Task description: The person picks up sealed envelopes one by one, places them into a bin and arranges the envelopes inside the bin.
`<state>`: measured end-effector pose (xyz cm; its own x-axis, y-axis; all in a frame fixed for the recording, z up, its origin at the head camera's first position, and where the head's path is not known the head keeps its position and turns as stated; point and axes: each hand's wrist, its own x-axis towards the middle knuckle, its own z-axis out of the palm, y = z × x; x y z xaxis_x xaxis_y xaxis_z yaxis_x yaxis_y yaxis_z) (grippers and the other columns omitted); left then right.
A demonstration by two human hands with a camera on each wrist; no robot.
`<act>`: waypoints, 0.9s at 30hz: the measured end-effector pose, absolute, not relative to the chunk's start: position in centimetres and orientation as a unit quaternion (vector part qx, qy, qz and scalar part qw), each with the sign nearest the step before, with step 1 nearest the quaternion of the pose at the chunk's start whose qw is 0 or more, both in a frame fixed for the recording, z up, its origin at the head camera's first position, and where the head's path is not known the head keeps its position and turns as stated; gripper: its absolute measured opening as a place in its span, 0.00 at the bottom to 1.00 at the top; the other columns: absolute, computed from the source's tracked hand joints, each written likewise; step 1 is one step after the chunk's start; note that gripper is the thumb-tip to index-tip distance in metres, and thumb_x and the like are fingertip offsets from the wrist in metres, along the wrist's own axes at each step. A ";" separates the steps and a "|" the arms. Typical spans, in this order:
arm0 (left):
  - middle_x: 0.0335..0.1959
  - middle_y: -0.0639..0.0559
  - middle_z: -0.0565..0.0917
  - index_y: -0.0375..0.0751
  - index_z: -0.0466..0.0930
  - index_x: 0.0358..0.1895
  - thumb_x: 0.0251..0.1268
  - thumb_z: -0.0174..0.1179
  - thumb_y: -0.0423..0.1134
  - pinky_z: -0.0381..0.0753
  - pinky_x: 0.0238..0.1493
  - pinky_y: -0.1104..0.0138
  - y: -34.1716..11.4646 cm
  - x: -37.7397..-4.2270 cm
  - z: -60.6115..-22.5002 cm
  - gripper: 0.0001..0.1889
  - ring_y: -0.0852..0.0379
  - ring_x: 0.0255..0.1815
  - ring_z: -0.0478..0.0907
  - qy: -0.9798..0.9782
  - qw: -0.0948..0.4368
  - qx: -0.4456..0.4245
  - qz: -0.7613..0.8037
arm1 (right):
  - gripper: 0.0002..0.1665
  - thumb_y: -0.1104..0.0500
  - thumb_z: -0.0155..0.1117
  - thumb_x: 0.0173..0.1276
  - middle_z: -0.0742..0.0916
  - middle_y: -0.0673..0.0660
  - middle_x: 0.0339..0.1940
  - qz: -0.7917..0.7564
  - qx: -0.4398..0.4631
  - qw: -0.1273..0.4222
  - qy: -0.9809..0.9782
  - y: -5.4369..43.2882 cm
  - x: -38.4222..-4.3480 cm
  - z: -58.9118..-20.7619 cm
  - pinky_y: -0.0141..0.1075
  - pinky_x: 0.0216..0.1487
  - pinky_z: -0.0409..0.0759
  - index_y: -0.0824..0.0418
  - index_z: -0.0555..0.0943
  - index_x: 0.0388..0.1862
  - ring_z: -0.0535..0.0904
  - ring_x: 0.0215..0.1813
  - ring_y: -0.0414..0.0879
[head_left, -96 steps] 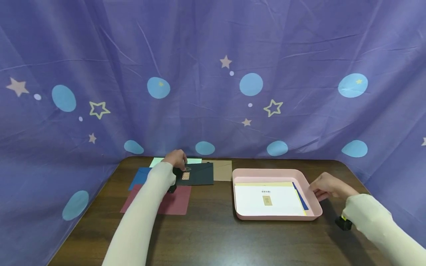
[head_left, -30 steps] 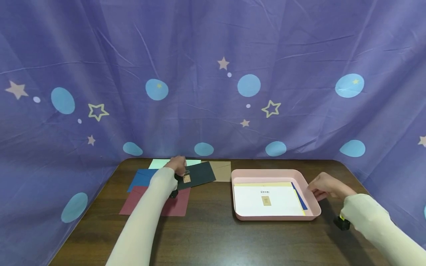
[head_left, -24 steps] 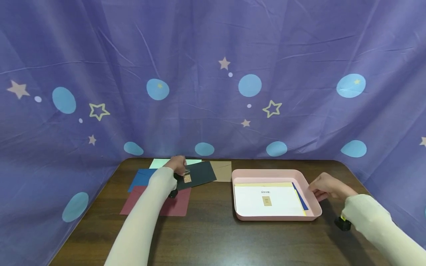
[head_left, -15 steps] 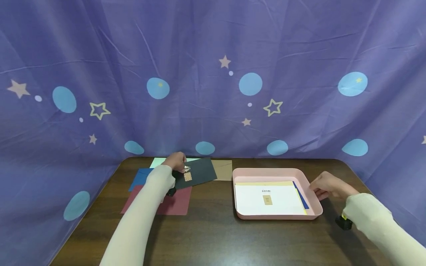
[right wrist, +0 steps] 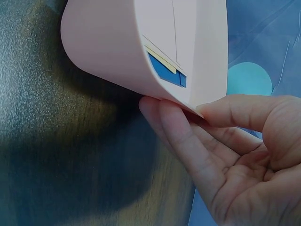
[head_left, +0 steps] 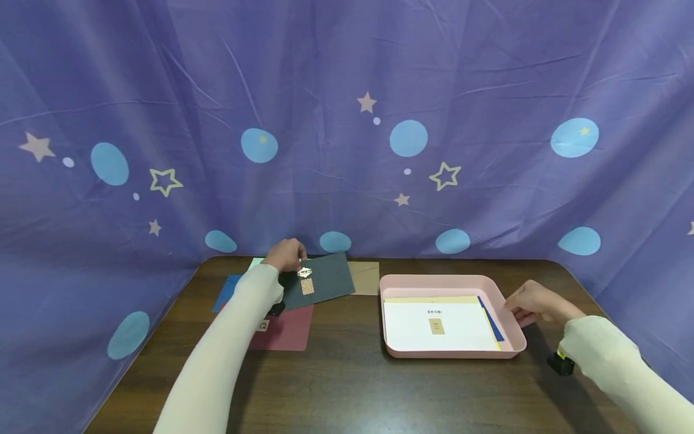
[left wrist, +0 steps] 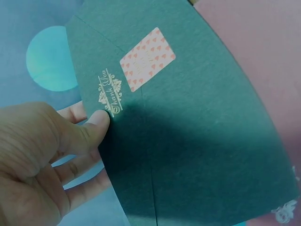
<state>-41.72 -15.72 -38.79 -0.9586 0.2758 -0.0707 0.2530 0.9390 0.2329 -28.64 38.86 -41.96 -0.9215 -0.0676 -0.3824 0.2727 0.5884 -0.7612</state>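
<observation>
My left hand (head_left: 284, 255) pinches the far edge of a dark green envelope (head_left: 331, 277), thumb on top and fingers beneath. In the left wrist view that envelope (left wrist: 197, 122) bends slightly and shows a gold "Thank You" print and a heart-patterned sticker (left wrist: 148, 59). A maroon envelope (head_left: 287, 334) lies partly below it on the table. At the right, my right hand (head_left: 537, 301) grips the right wall of a pink tray (head_left: 452, 355); the right wrist view shows thumb and fingers (right wrist: 183, 132) at its rim. White, yellow and blue envelopes lie stacked inside the tray.
Brown (head_left: 367, 277), blue (head_left: 226, 290) and pale green envelopes lie at the back left, partly covered by the dark green one and my arm. A purple curtain (head_left: 336, 120) hangs right behind the table's far edge. Dark wooden tabletop (head_left: 347, 386) stretches in front of the tray.
The dark green envelope has turned, tilted and come up off the others, its front face showing more. A sticker on the maroon envelope has come into view. The right hand stays at the tray.
</observation>
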 end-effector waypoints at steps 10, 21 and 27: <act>0.43 0.47 0.89 0.41 0.91 0.37 0.60 0.61 0.24 0.81 0.47 0.57 -15.6 -41.4 -37.0 0.11 0.51 0.43 0.80 0.981 0.057 0.154 0.108 | 0.20 0.68 0.59 0.65 0.87 0.56 0.25 -0.441 0.062 0.189 0.875 38.7 -28.7 -41.9 0.43 0.36 0.88 0.87 0.78 0.47 0.85 0.29 0.45; 0.40 0.49 0.89 0.41 0.91 0.36 0.56 0.62 0.23 0.77 0.37 0.64 -15.4 -40.7 -35.3 0.12 0.54 0.37 0.77 0.975 0.084 0.172 0.111 | 0.19 0.68 0.60 0.64 0.86 0.56 0.29 -0.430 0.063 0.181 0.882 38.6 -28.7 -42.1 0.42 0.36 0.88 0.86 0.79 0.46 0.83 0.31 0.44; 0.35 0.48 0.88 0.38 0.90 0.35 0.56 0.62 0.22 0.73 0.27 0.68 -15.2 -40.6 -34.6 0.11 0.57 0.26 0.73 0.967 0.107 0.191 0.128 | 0.18 0.68 0.59 0.64 0.85 0.56 0.28 -0.432 0.065 0.180 0.881 38.5 -28.6 -41.8 0.42 0.36 0.88 0.85 0.79 0.45 0.83 0.30 0.44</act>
